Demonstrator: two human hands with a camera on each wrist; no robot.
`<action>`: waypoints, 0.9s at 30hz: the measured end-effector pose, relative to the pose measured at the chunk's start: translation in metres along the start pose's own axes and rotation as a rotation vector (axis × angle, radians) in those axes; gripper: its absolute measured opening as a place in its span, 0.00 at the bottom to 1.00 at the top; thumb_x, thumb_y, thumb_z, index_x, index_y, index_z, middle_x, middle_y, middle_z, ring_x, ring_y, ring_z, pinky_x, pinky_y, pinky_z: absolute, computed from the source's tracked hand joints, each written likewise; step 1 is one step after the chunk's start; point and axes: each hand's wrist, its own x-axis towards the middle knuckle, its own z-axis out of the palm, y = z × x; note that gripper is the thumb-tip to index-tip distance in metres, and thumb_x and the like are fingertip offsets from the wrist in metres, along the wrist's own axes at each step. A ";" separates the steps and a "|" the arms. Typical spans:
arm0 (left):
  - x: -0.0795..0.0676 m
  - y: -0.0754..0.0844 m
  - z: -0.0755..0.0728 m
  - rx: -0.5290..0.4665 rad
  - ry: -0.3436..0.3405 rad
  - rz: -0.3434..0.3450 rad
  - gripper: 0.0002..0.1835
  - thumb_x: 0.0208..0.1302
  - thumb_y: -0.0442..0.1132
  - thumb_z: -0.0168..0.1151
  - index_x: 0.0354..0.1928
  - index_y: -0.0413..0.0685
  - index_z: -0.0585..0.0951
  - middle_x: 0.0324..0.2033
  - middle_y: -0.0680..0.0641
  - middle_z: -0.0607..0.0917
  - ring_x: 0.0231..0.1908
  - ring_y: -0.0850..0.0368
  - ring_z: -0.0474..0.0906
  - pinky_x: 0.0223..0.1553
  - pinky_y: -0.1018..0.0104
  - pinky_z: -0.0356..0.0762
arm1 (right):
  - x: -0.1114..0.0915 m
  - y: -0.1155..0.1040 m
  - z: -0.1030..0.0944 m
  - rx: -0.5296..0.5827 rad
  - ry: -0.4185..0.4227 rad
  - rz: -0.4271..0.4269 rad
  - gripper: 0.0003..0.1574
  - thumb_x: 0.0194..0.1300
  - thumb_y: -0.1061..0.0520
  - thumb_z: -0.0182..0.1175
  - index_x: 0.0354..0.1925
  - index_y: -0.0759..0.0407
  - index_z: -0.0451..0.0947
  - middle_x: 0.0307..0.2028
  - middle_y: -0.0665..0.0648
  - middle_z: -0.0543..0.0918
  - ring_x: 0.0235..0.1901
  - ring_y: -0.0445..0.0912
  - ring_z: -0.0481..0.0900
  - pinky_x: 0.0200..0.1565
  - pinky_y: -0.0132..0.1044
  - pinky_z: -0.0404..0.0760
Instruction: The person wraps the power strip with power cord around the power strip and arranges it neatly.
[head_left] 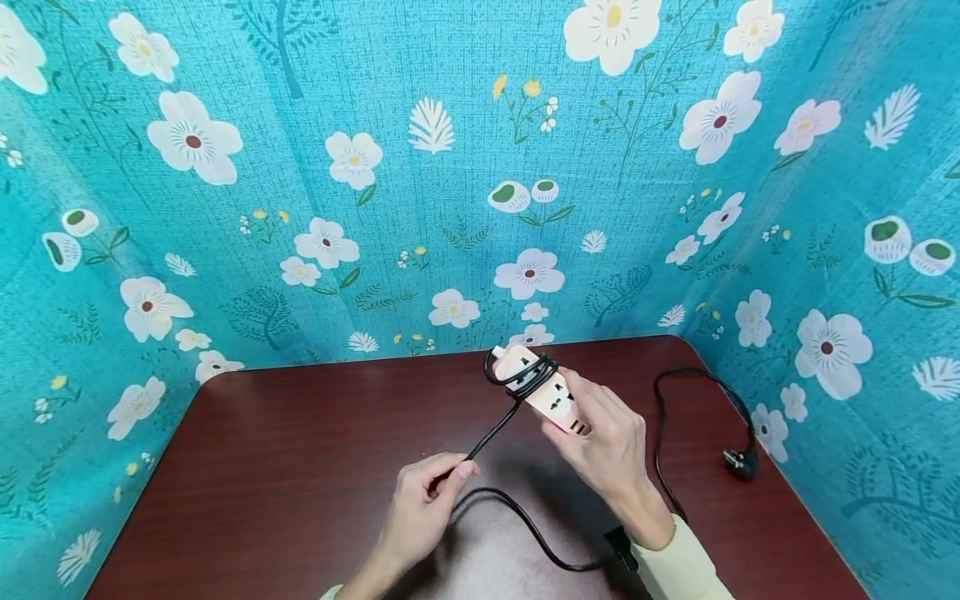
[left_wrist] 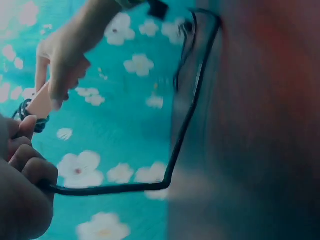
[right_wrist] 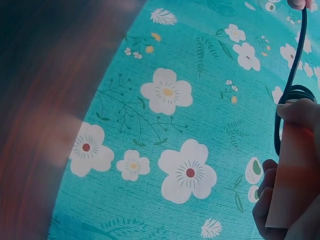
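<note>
My right hand (head_left: 609,433) grips the lower end of a pinkish-white power strip (head_left: 561,402), held tilted above the table. Several turns of its black cord (head_left: 491,433) wrap around the strip's upper half, and a loop stands out at the top end. My left hand (head_left: 427,504), down and to the left of the strip, pinches the cord so that it runs straight up to the turns. In the left wrist view, the slack cord (left_wrist: 110,190) leaves the curled fingers and bends away toward the table. The right wrist view shows the side of the strip (right_wrist: 295,165) between thumb and fingers.
On the right of the dark red-brown table (head_left: 300,450) lies the cord's far end with a black plug (head_left: 741,463). A slack stretch of cord curves between my wrists. Blue flowered cloth (head_left: 435,208) hangs behind and along both sides of the table.
</note>
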 end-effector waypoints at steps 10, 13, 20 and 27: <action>0.024 -0.003 -0.021 0.746 0.106 0.695 0.17 0.81 0.44 0.53 0.37 0.46 0.87 0.21 0.54 0.70 0.17 0.64 0.61 0.16 0.75 0.58 | -0.005 -0.004 0.000 -0.082 -0.075 0.047 0.42 0.43 0.54 0.81 0.60 0.56 0.84 0.41 0.56 0.91 0.27 0.46 0.79 0.22 0.44 0.76; 0.029 -0.001 -0.025 0.833 0.115 0.767 0.17 0.80 0.42 0.53 0.36 0.45 0.87 0.21 0.53 0.72 0.17 0.62 0.62 0.16 0.74 0.59 | -0.008 -0.004 0.002 -0.108 -0.113 0.057 0.42 0.42 0.54 0.82 0.60 0.56 0.84 0.42 0.57 0.91 0.29 0.47 0.82 0.22 0.44 0.77; 0.041 0.009 -0.035 0.906 0.135 0.951 0.18 0.81 0.40 0.52 0.32 0.44 0.86 0.19 0.52 0.71 0.17 0.63 0.59 0.17 0.75 0.61 | -0.010 -0.011 -0.002 -0.210 -0.278 0.096 0.43 0.39 0.52 0.85 0.58 0.51 0.85 0.31 0.50 0.87 0.24 0.40 0.78 0.19 0.37 0.72; 0.053 0.009 -0.045 0.990 0.130 1.162 0.16 0.81 0.41 0.56 0.32 0.45 0.85 0.19 0.52 0.70 0.20 0.62 0.60 0.21 0.75 0.62 | -0.007 -0.023 -0.012 -0.309 -0.491 0.111 0.43 0.40 0.49 0.85 0.57 0.50 0.84 0.24 0.46 0.80 0.21 0.42 0.75 0.17 0.37 0.67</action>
